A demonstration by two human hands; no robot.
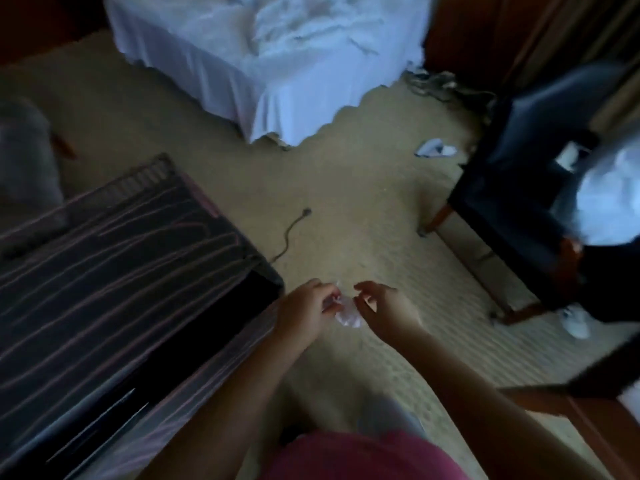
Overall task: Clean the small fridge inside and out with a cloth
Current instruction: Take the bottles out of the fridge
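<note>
Blurred view down onto a beige carpeted floor (346,202). A bed (277,64) with rumpled white sheets stands at its far edge. The small fridge (104,271), dark with its wire-grid back showing, sits at the left edge. Beside its near corner, the left hand (304,315) pinches a crumpled white cloth (346,317). The right hand (384,308) curls just beside it; whether it grips the cloth is unclear.

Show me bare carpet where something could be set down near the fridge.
Widest bare carpet lies between the bed, the dark chair and the fridge. Beside the fridge it is tighter: the power cord trails there. White scraps lie near the chair.
</note>
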